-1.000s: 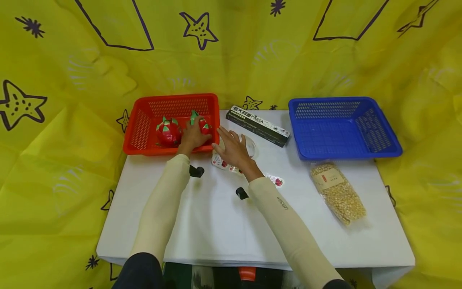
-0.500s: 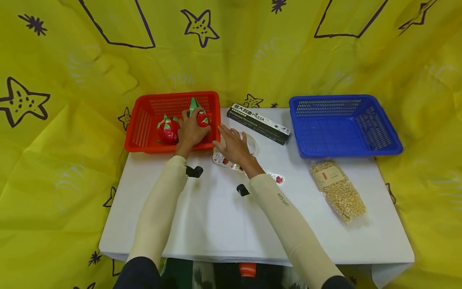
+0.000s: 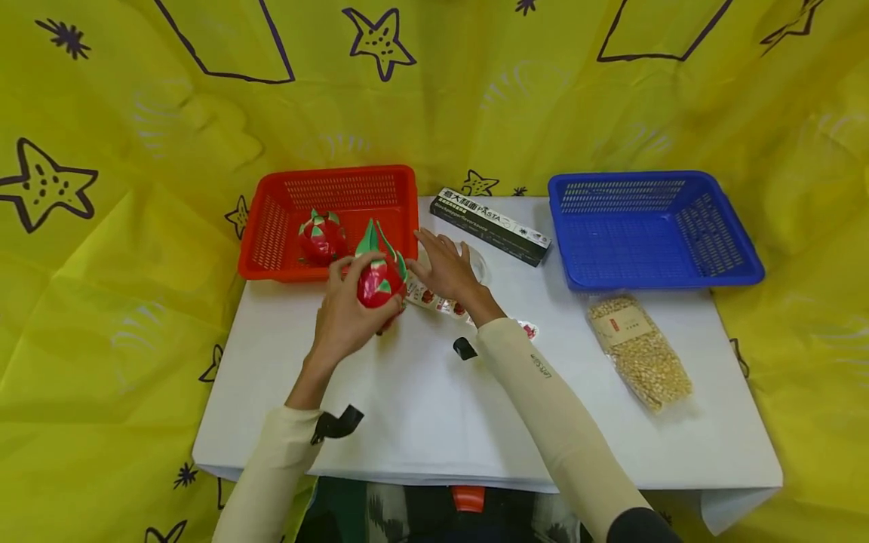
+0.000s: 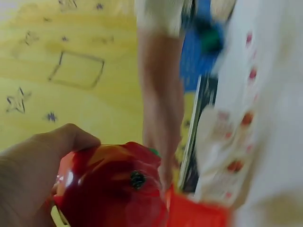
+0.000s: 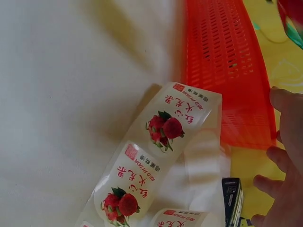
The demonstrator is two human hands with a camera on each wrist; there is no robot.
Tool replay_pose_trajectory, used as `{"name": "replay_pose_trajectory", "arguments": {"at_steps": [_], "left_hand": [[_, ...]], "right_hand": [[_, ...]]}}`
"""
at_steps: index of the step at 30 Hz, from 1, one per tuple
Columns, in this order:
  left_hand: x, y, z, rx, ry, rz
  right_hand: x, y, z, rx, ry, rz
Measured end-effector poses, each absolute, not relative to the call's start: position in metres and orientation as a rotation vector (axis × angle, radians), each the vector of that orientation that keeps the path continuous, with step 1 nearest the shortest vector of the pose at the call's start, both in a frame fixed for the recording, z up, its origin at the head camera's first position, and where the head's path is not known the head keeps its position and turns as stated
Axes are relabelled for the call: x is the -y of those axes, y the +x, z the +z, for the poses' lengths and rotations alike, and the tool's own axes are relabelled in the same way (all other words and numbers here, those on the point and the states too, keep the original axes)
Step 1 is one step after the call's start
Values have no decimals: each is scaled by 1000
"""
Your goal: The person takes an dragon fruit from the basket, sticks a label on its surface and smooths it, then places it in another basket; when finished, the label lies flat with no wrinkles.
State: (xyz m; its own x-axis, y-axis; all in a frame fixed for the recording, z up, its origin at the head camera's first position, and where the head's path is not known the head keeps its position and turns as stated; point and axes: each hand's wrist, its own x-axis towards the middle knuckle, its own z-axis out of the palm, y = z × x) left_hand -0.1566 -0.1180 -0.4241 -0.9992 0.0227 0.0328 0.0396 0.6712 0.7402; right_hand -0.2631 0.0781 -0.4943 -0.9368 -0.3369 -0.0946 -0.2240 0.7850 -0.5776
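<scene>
My left hand (image 3: 342, 313) grips a red dragon fruit (image 3: 379, 283) with long green leaf tips, held above the red basket's (image 3: 292, 274) front right corner. In the left wrist view the fruit's dark stem end faces the camera. A second dragon fruit (image 3: 322, 237) sits inside that basket. My right hand (image 3: 449, 269) has its fingers spread beside the basket's right wall; in the right wrist view its fingertips (image 5: 279, 97) are at the rim. Beneath this hand lies a strip of dragon fruit stickers (image 5: 163, 127) coming off a roll, partly hidden in the head view.
Behind the stickers a dark pasta box (image 3: 490, 226) lies at a slant. At the right stands a blue basket (image 3: 645, 283), with a clear bag of corn kernels (image 3: 641, 354) in front. A yellow patterned cloth (image 3: 475, 113) hangs at the back of the white table (image 3: 434, 422).
My left hand has lifted the right-hand dragon fruit out of the red basket and brought it toward me. My right hand stays almost in place beside the basket.
</scene>
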Motion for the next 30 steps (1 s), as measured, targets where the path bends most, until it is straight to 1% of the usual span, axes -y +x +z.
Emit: {"name": "replay_pose_trajectory", "arguments": {"at_steps": [4,7,9,13,17,23,30], "left_hand": [[108,-115,-441,2926,-66,-1294],[96,-97,-461,2986,-82,-1264],[88,-92,-477,3020,-98,-1244],[74,-93,-505,3050,-121,-1216],[65,-98,-522,3063,-135,-1140],[60,-102,-530,3071,-191,-1044],[59,-103,-531,3078,-201,-1024]], "right_hand": [[-80,-264,-494,-2782,-447,-851],[-81,-264,-493,-2778,-426,-855],[-81,-263,-493,-2773,-410,-865],[-81,-262,-493,-2768,-398,-867],[-82,-260,-492,-2777,-412,-860],[-94,-252,-491,-2806,-442,-966],[-136,-230,-494,-2836,-446,-1092]]}}
